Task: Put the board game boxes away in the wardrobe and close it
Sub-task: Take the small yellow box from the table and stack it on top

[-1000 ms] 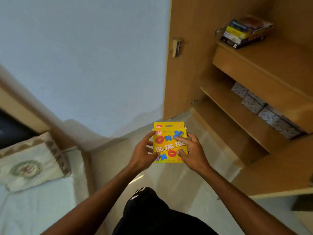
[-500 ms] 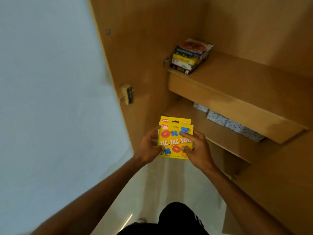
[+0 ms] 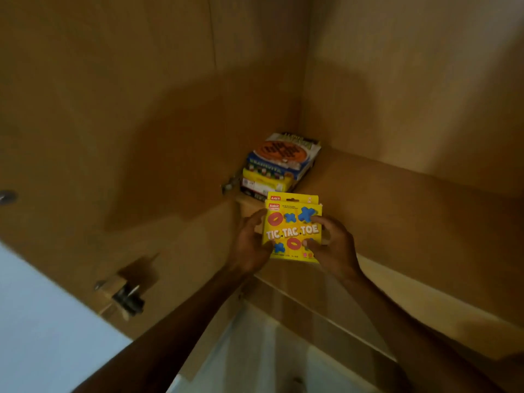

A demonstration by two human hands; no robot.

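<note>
Head view: left hand and right hand clamp a yellow cardboard Tic-Tac-Toe box. It hangs just before the stack of colourful game boxes on the wooden wardrobe shelf.

Wooden wardrobe shelf: bare board lay open across its right side, back to the rear panel. Obstacle: a stack of flat cardboard game boxes filled the left rear corner, against the side wall. Approach: the shelf front stood unblocked right of the stack. Open wooden door bounded the left side.
</note>
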